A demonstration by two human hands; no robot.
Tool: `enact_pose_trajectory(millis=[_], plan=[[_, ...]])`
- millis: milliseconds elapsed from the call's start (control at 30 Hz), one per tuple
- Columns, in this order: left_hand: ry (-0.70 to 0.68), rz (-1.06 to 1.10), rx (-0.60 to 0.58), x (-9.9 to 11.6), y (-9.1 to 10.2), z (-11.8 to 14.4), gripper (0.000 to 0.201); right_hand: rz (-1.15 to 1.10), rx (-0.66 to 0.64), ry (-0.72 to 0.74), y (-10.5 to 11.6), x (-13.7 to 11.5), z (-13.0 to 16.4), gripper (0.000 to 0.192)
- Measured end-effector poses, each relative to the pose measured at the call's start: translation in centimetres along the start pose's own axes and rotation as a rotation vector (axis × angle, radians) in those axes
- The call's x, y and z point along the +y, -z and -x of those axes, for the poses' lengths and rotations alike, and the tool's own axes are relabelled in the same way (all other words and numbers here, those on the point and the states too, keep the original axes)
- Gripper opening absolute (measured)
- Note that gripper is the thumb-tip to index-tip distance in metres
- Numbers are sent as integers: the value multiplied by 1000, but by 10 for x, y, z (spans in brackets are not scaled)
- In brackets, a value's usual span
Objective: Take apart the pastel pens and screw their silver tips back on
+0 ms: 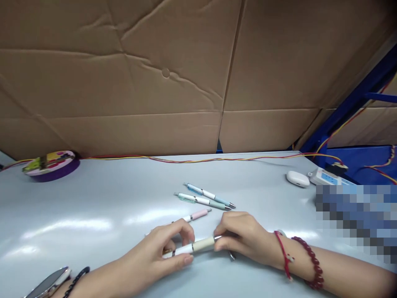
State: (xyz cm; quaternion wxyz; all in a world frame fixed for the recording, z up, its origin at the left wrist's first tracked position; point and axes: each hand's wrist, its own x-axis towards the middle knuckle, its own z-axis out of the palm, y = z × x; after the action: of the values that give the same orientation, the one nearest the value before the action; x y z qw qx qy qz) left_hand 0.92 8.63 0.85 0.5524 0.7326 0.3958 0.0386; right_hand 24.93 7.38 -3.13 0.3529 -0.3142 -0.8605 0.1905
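Note:
A pen (203, 244) with a white barrel and a cream grip is stretched between my two hands, low above the table. My left hand (164, 248) is closed around its white end. At the silver tip, the thumb and fingers of my right hand (243, 234) pinch the metal cone. Just beyond my left hand lies a pink-gripped pen (198, 214), partly covered by that hand. A blue pen (209, 194) and a green pen (203, 200) lie farther back. A small metal tip (232, 256) shows under my right hand; the rest of it is hidden.
At the back left sits a round purple tin (54, 167) with a colourful top. A white earbud case (297, 179) and a power strip (328, 177) are at the right. A red and yellow cable (167, 159) runs along the back edge before a cardboard wall (124, 82).

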Motion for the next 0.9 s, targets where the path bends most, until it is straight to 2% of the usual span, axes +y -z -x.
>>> enact_pose_trajectory(millis=[133,200,333,467,767,833,900], plan=[[10,-37,5,1,0,-1,15,143,-112,-3,-1,0,-3,58],[-6,-41,17,0,0,-1,16,147,-130,-8,0,0,-3,61],[-57,-17,34,-3,-2,-1,18,40,-114,-14,2,-3,-3,53],[-46,-39,54,-4,-3,1,19,61,-98,5,3,-5,-1,25],[-45,-92,20,-1,0,0,11,79,-82,24,0,-2,-2,46],[-51,-68,20,-2,-1,0,9,97,-79,46,0,-3,-2,43],[-47,-47,21,-2,-2,0,9,124,-71,50,1,-5,-1,34]])
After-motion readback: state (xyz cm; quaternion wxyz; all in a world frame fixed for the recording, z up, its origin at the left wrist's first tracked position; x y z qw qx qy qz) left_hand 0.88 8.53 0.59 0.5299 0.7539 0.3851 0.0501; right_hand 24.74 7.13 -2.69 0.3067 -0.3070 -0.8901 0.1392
